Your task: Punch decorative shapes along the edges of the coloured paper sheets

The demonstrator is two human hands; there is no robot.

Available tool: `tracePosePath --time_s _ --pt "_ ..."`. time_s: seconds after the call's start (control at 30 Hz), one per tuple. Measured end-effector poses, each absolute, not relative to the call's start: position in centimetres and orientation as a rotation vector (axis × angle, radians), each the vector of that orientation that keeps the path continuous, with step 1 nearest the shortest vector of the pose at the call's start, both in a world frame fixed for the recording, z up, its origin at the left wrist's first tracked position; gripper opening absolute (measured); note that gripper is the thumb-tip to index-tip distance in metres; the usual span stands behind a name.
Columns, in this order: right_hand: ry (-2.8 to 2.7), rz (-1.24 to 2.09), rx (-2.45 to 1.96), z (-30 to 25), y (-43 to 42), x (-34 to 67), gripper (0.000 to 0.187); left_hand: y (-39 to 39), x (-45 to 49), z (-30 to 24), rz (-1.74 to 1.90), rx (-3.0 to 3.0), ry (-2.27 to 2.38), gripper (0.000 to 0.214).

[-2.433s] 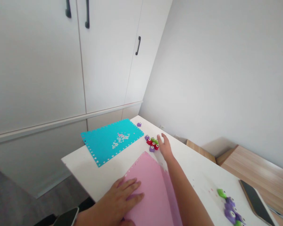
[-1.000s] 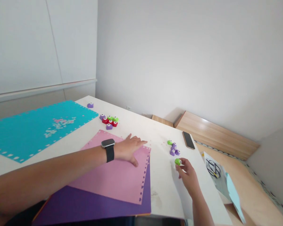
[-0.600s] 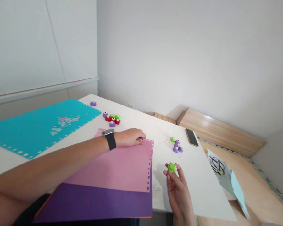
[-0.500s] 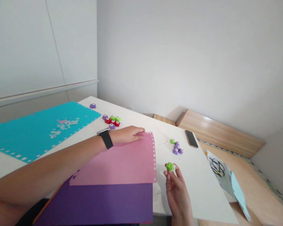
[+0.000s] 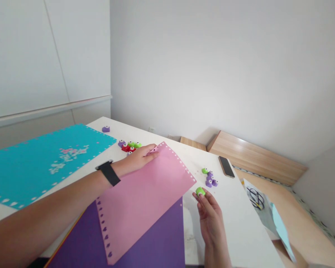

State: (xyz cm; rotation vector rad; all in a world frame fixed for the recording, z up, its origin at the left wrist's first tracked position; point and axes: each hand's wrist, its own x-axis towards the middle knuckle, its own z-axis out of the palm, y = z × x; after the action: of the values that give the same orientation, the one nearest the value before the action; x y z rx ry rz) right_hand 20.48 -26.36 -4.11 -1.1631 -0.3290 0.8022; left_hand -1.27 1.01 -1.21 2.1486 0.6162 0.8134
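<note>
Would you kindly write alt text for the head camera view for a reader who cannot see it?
The left hand holds a corner of a pink sheet with punched edges, which lies over a purple sheet, while the right hand holds a small green craft punch. More punches and a phone lie on the white table.

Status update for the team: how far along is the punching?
Looks done: teal sheet, edges punched, paper bits on it. In hand: pink sheet, two edges punched, left hand on it, green punch in right hand. Left: purple sheet, no holes showing.

left hand (image 5: pixel 136 158) pinches pink sheet (image 5: pixel 145 204) | right hand (image 5: pixel 210 216) holds green punch (image 5: pixel 200 191)
</note>
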Motion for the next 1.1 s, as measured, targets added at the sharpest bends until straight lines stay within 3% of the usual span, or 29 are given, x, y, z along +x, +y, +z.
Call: tracePosePath --time_s 1.1 --pt "-0.506 0.589 -1.242 -5.0 -25.2 19.2 0.045 -0.5 -0.9 0.4 0.867 2.117 0.643 0.041"
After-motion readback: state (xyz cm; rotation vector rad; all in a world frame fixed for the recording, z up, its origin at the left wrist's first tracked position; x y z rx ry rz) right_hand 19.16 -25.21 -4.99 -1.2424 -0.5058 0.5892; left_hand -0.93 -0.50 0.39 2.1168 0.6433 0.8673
